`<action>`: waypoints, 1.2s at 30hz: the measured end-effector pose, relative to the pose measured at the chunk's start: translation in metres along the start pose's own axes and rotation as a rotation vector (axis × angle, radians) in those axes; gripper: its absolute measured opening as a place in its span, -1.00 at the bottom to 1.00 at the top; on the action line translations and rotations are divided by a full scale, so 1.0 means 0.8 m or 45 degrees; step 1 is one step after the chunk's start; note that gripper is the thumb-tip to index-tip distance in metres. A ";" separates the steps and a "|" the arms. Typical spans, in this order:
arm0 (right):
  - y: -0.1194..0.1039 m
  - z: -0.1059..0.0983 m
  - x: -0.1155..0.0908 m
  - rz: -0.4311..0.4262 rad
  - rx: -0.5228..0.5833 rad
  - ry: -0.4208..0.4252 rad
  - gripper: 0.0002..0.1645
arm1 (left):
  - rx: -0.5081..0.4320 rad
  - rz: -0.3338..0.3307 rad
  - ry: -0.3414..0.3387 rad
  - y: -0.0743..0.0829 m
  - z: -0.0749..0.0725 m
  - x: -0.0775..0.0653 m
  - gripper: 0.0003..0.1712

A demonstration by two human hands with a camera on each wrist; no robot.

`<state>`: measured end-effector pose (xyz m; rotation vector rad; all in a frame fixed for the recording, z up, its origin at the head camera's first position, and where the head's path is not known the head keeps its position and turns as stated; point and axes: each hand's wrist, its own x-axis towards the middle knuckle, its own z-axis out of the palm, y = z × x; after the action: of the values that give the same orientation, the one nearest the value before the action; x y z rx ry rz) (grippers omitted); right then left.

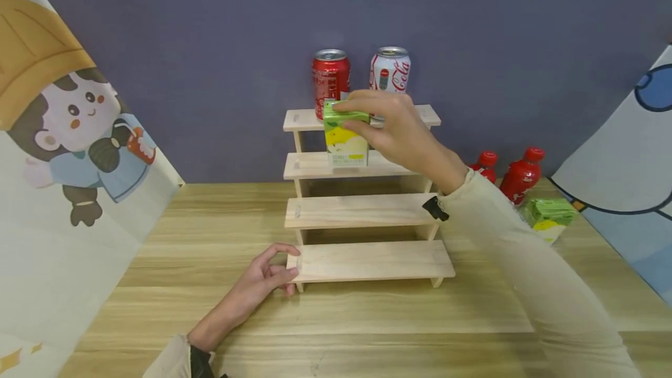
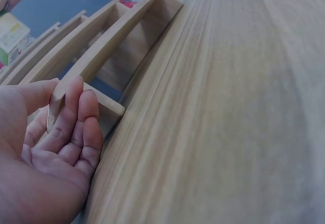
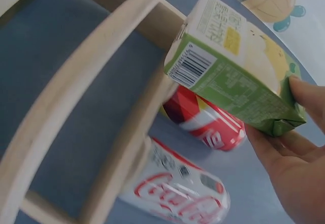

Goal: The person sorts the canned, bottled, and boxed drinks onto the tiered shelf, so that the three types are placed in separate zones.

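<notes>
A green and yellow drink carton (image 1: pixel 345 142) is held upright by its top in my right hand (image 1: pixel 401 130), overlapping the second-highest step in the head view. The right wrist view shows the thumb on one face of this carton (image 3: pixel 244 76) and fingers on the opposite side. My left hand (image 1: pixel 262 279) pinches the left end of the lowest step of a wooden stepped rack (image 1: pixel 373 261). On the top step stand a red can (image 1: pixel 331 72) and a white Coca-Cola can (image 1: pixel 391 69), the latter partly hidden behind my right hand.
Right of the rack, two red bottles (image 1: pixel 521 177) stand on the wood-grain table (image 1: pixel 220 226), one partly hidden by my right sleeve. Another green carton (image 1: pixel 551 217) is in front of them. A dark wall panel (image 1: pixel 210 74) rises behind the rack, with cartoon-printed panels at both sides.
</notes>
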<state>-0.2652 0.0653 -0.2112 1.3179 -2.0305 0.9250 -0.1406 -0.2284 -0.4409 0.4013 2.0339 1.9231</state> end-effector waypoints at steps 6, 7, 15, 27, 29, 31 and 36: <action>0.009 0.019 0.008 0.032 0.067 -0.014 -0.65 | -0.015 0.017 -0.023 0.000 0.002 0.001 -0.54; 0.011 0.022 0.009 0.036 0.079 -0.017 -0.65 | -0.018 0.019 -0.024 0.000 0.003 0.001 -0.54; 0.023 0.043 0.008 0.038 0.053 -0.039 -0.66 | -0.027 0.011 -0.025 -0.001 0.007 0.003 -0.53; 0.031 0.051 0.004 0.151 0.014 -0.102 -0.55 | -0.019 0.017 0.002 0.001 0.004 0.002 -0.54; 0.032 0.052 0.003 0.171 0.007 -0.128 -0.49 | -0.017 0.017 0.007 0.001 0.003 0.002 -0.54; 0.034 0.053 0.000 0.194 0.003 -0.149 -0.42 | -0.017 0.014 0.009 0.001 0.002 0.001 -0.54; 0.037 0.057 -0.006 0.213 -0.007 -0.148 -0.36 | -0.019 0.012 0.007 -0.001 0.002 0.000 -0.54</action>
<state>-0.2942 0.0402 -0.2502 1.2392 -2.2594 0.9337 -0.1400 -0.2273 -0.4418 0.4034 2.0233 1.9457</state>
